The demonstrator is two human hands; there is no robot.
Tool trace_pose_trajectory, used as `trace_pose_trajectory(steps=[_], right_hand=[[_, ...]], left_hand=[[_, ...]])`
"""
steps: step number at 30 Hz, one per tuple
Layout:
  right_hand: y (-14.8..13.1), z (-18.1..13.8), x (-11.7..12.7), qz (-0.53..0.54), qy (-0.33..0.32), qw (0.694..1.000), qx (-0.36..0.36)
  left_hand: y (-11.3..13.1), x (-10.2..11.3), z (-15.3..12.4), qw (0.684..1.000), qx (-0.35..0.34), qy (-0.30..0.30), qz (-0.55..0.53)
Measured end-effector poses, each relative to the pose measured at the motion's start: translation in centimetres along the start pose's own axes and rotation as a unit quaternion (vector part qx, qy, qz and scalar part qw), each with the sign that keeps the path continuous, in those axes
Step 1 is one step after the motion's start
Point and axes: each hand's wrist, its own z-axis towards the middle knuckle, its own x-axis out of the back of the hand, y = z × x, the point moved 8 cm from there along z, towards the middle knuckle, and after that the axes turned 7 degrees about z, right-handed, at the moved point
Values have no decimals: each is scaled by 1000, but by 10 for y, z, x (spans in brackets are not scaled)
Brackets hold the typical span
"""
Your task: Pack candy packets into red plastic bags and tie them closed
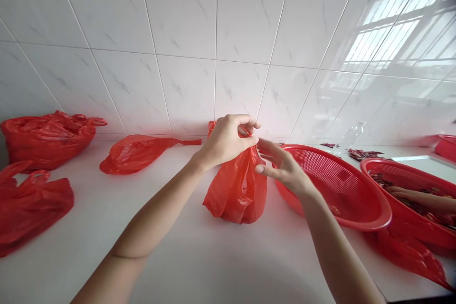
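From where I stand, the red bag (237, 194) sits upright on the white counter (171, 247), directly between the two hands. The left hand (230, 140) has its fingers curled in with the thumb closed down, pinching the gathered top, which seems to be what holds the neck together and the bag up. The right hand (285, 168) comes in loosely, thumb well apart from the fingers, gripping nothing I can make out; whether a fingertip touches plastic I can't tell. The red basket (320, 164) is just beside that hand, likely for easy reach, while another person's arm (409, 194) dips into a second basket (395, 171).
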Motion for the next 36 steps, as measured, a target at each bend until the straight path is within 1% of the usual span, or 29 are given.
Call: trace_pose_trajectory(steps=[2, 3, 4, 6, 8, 9, 10, 11, 13, 14, 15, 17, 20, 22, 25, 28, 31, 33, 36], right_hand=[[23, -1, -14, 58, -36, 997, -48], [33, -1, -18, 96, -30, 993, -65], [41, 1, -19, 139, -10, 988, -70], [53, 6, -15, 231, 51, 970, -57], [61, 11, -12, 302, 99, 947, -46], [63, 14, -11, 318, 110, 940, -48], [64, 16, -13, 317, 114, 940, -54], [64, 18, -15, 299, 113, 946, -62], [58, 22, -19, 226, 114, 965, -65], [53, 23, -22, 187, 111, 974, -63], [48, 24, -25, 155, 99, 981, -61], [39, 26, -35, 135, 59, 988, -56], [33, 27, -46, 188, -4, 980, -62], [32, 27, -48, 216, -20, 973, -74], [37, 29, -48, 203, -20, 975, -92], [45, 31, -47, 200, -2, 974, -110], [55, 33, -48, 213, 2, 970, -119], [62, 36, -49, 214, 0, 969, -127], [68, 39, -49, 221, 1, 966, -131]], left_hand=[[1, 3, 2, 1000, -1, 9, -5], [0, 5, 2, 1000, 2, 10, -7], [-1, 8, 2, 1000, 9, 6, -10], [-4, 13, 2, 999, 21, -19, -22], [-4, 18, -1, 996, 17, -70, -48], [-2, 19, -3, 992, 10, -106, -67], [1, 20, -5, 985, 0, -147, -88], [5, 19, -8, 976, -10, -189, -110], [11, 16, -14, 955, -25, -257, -145], [13, 14, -15, 949, -33, -273, -154], [14, 13, -14, 948, -40, -275, -156], [10, 12, -7, 960, -51, -239, -138], [-2, 10, 6, 982, -64, -154, -92], [-11, 5, 12, 987, -65, -122, -77], [-25, -2, 13, 991, -42, -100, -74], [-41, 3, 3, 997, -4, -54, -45], [-55, 12, -16, 999, 35, -11, 8], [-62, 14, -32, 998, 55, 5, 16], [-61, 8, -53, 999, 46, 13, -8]])
